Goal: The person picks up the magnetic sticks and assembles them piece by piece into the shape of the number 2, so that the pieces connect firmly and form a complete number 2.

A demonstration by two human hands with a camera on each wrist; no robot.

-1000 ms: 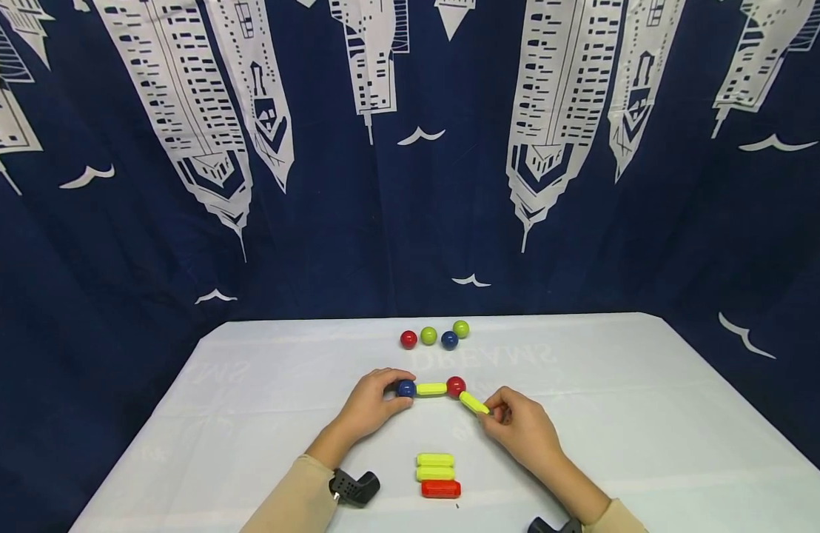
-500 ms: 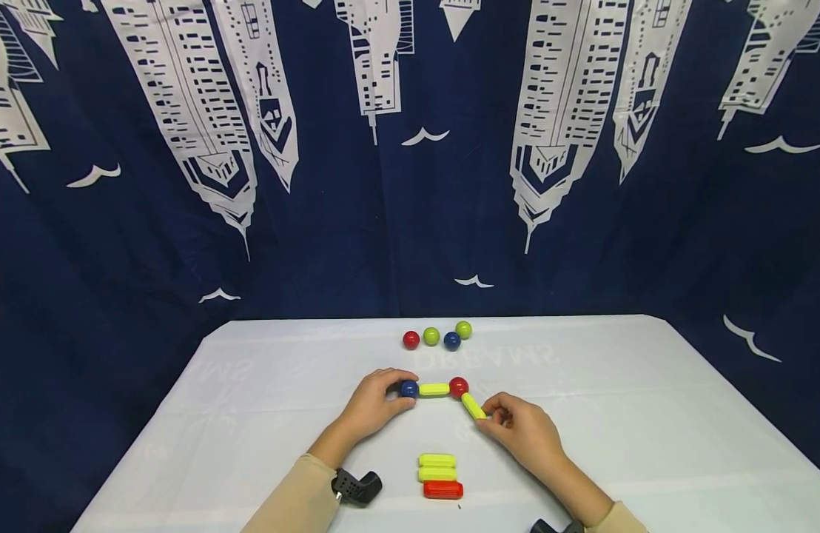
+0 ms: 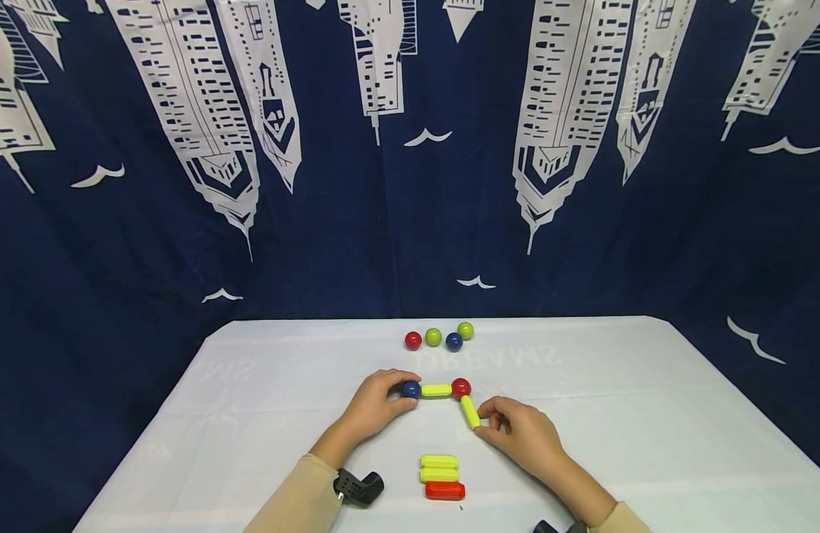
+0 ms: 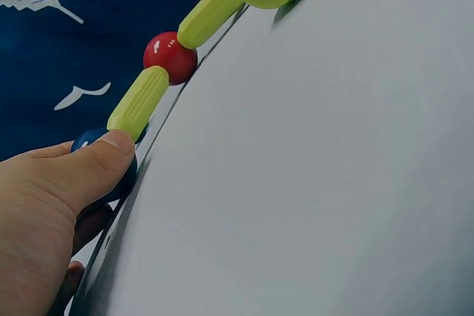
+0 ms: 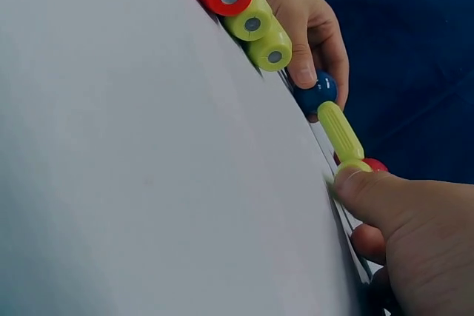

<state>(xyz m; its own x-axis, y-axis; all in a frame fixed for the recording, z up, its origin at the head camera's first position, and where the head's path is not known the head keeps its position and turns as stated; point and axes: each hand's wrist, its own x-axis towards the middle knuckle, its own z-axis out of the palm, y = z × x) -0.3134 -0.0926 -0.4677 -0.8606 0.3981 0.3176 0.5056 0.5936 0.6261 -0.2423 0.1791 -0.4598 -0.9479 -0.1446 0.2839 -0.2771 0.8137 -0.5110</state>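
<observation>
My left hand (image 3: 377,403) grips a blue ball (image 3: 411,389) between thumb and fingers. A yellow-green rod (image 3: 437,390) joins that ball to a red ball (image 3: 460,388). From the red ball a second yellow-green rod (image 3: 470,412) slants toward me, and my right hand (image 3: 522,433) pinches its near end. In the left wrist view the thumb presses on the blue ball (image 4: 126,179) beside the rod (image 4: 139,103). In the right wrist view my right thumb covers most of the second rod, and the red ball (image 5: 376,164) is partly hidden behind it.
Two yellow-green rods (image 3: 439,468) and a red rod (image 3: 445,491) lie side by side near me on the white table (image 3: 250,414). Farther back sit a red ball (image 3: 413,340), a blue ball (image 3: 454,342) and two green balls (image 3: 433,337). A dark blue patterned cloth (image 3: 383,222) hangs behind.
My right hand has swung the second rod's near end toward me and to the left, so it slants more steeply from the red ball. The left hand keeps its grip on the blue ball.
</observation>
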